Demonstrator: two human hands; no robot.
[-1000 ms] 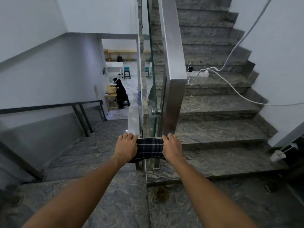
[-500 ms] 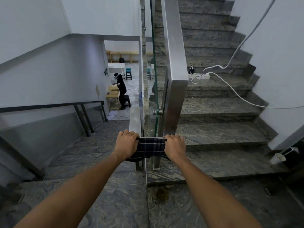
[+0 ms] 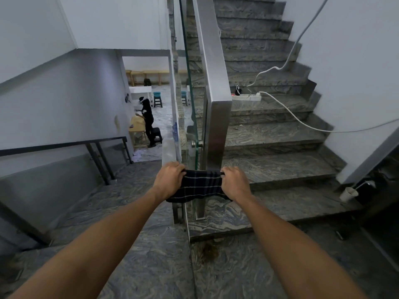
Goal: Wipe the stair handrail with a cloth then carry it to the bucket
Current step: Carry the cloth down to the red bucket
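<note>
Where one handrail (image 3: 212, 67) ends, two hands, left (image 3: 169, 180), right (image 3: 235, 184), both clenched on one cloth (image 3: 200, 186).

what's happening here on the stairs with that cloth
A person stands on a stair landing, holding a dark checked cloth stretched between the left hand and the right hand, each gripping one end. It hangs just in front of the steel handrail post and glass panel. No bucket is in view.

no readable text, labels, brands, numbers or signs anywhere on walls, stairs, railing or cloth
</note>
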